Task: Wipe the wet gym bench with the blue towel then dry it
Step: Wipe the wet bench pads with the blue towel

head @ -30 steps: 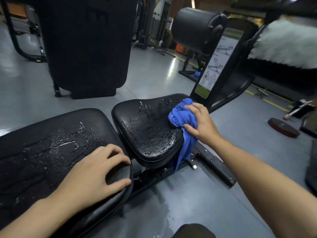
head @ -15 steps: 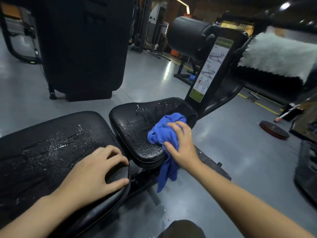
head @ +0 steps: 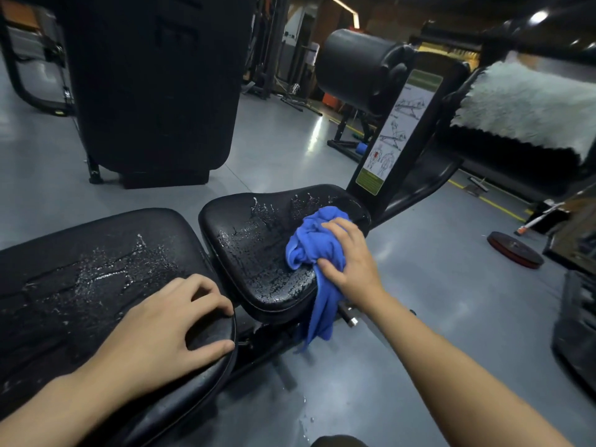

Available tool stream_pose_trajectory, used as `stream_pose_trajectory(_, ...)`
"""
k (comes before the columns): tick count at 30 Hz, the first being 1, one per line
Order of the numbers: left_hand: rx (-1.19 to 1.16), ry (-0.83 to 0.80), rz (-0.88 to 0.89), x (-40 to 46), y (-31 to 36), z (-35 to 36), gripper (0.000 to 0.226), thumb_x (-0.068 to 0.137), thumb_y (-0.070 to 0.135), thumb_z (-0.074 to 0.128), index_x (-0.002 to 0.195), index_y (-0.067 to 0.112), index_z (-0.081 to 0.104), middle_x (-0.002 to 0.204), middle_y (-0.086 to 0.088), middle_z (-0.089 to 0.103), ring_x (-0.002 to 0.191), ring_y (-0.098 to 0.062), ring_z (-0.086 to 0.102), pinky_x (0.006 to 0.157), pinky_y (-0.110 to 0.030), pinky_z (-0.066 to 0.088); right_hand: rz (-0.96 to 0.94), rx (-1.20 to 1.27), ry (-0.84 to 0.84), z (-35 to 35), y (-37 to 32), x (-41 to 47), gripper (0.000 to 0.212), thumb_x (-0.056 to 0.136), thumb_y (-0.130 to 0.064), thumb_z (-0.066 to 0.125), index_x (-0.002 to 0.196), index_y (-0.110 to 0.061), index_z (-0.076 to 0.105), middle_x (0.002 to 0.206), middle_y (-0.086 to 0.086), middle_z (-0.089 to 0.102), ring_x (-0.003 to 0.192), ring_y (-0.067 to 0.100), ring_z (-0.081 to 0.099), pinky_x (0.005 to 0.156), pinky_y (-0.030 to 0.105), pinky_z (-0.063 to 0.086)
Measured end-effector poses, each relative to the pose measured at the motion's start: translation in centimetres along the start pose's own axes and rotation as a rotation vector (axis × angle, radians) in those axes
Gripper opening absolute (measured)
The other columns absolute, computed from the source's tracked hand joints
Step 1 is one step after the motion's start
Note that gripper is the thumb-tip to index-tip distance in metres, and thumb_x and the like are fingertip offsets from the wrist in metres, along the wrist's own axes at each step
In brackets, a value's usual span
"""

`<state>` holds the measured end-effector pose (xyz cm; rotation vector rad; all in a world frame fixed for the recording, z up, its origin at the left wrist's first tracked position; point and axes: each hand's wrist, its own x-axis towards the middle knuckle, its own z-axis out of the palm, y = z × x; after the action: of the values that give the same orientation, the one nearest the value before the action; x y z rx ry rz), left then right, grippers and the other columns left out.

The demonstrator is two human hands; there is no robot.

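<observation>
Grey gym floor (head: 435, 285) all around, a dark machine (head: 154, 85) standing behind, a white shaggy towel (head: 529, 111) draped up on the right and a weight plate (head: 515, 250) lying flat on the floor beyond. Down on the black bench, the seat pad (head: 258, 253) glistens with water drops, and the right hand (head: 351, 256) grips the bunched blue towel (head: 309, 250) against the pad's right edge, fingers curled round it, a tail of cloth hanging over the side. The left hand (head: 161, 337) rests on the wet back pad (head: 80, 279), fingers spread and bent at its near corner, holding nothing.
</observation>
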<state>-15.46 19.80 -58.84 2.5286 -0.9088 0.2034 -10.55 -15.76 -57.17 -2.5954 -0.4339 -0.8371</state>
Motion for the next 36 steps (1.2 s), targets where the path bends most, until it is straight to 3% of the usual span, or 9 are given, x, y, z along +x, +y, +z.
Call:
stream_pose_trajectory(4,0.005,0.0,-0.01,0.2,0.1,0.0,0.04,0.073,0.08,0.05,0.105,0.055,0.051,0.111,0.03,0.042,0.1,0.002,0.048,0.069,-0.02,0.045,0.197,-0.088,-0.032,-1.4,2.2,2.5,0.068,0.083,-0.056,0.058,0.144,-0.028,0.045,0.147,0.0,0.038,0.137,0.018,0.037,0.109,0.035,0.037)
stream_pose_trajectory(9,-0.011,-0.001,-0.007,0.2,0.0,0.0,0.038,0.074,0.08,0.052,0.104,0.057,0.05,0.111,0.031,0.042,0.098,0.002,0.049,0.066,-0.017,0.042,0.33,-0.207,-0.122,-2.3,3.4,7.1,0.067,0.087,-0.06,0.061,0.146,-0.035,0.04,0.145,-0.002,0.037,0.135,0.021,0.036,0.107,0.04,0.041)
stream_pose_trajectory(12,-0.028,-0.003,0.005,0.3,-0.1,0.0,0.038,0.074,0.079,0.054,0.104,0.056,0.05,0.11,0.03,0.041,0.097,0.002,0.049,0.069,-0.018,0.044,0.344,-0.217,-0.193,-2.5,4.0,9.0,0.07,0.085,-0.062,0.062,0.147,-0.039,0.038,0.145,-0.001,0.036,0.134,0.023,0.038,0.105,0.041,0.042)
stream_pose_trajectory(18,-0.07,-0.007,0.024,0.3,0.0,-0.4,0.039,0.07,0.079,0.058,0.101,0.057,0.049,0.106,0.03,0.043,0.092,0.005,0.05,0.065,-0.007,0.033,0.382,-0.251,-0.296,-2.2,4.5,12.7,0.068,0.083,-0.07,0.06,0.143,-0.048,0.038,0.14,0.001,0.039,0.126,0.026,0.05,0.097,0.041,0.047)
stream_pose_trajectory(22,-0.093,-0.001,0.067,0.6,-0.2,-0.2,0.041,0.067,0.081,0.059,0.1,0.058,0.049,0.104,0.03,0.044,0.088,0.006,0.048,0.063,-0.009,0.039,0.415,-0.304,-0.362,-1.1,5.0,15.5,0.07,0.085,-0.073,0.056,0.146,-0.044,0.035,0.143,0.004,0.043,0.122,0.03,0.054,0.087,0.039,0.046)
stream_pose_trajectory(27,-0.057,0.011,0.104,1.0,-0.3,0.2,0.043,0.064,0.081,0.057,0.098,0.056,0.049,0.1,0.028,0.045,0.081,0.006,0.049,0.058,-0.013,0.046,0.428,-0.291,-0.408,0.3,6.7,18.4,0.072,0.082,-0.077,0.053,0.142,-0.038,0.043,0.131,0.007,0.055,0.114,0.032,0.059,0.093,0.042,0.048)
stream_pose_trajectory(31,-0.04,0.01,0.112,1.0,-0.6,0.6,0.044,0.064,0.081,0.057,0.098,0.055,0.049,0.099,0.026,0.045,0.081,0.006,0.046,0.066,-0.009,0.038,0.43,-0.27,-0.431,0.6,7.2,19.0,0.069,0.082,-0.076,0.053,0.138,-0.035,0.049,0.125,0.005,0.063,0.109,0.029,0.061,0.092,0.043,0.049)
stream_pose_trajectory(34,-0.038,0.018,0.112,1.0,-0.6,0.5,0.044,0.062,0.08,0.058,0.097,0.054,0.051,0.098,0.026,0.045,0.08,0.005,0.05,0.072,-0.016,0.036,0.415,-0.258,-0.445,-0.1,7.0,18.3,0.074,0.08,-0.078,0.052,0.14,-0.036,0.048,0.129,0.004,0.061,0.115,0.028,0.059,0.095,0.042,0.048)
stream_pose_trajectory(36,-0.034,0.026,0.11,0.9,-0.3,0.3,0.043,0.061,0.079,0.058,0.095,0.053,0.052,0.098,0.026,0.046,0.079,0.005,0.05,0.065,-0.012,0.039,0.419,-0.259,-0.458,-1.0,6.6,17.5,0.073,0.084,-0.073,0.056,0.145,-0.037,0.042,0.135,0.005,0.056,0.122,0.03,0.055,0.097,0.041,0.044)
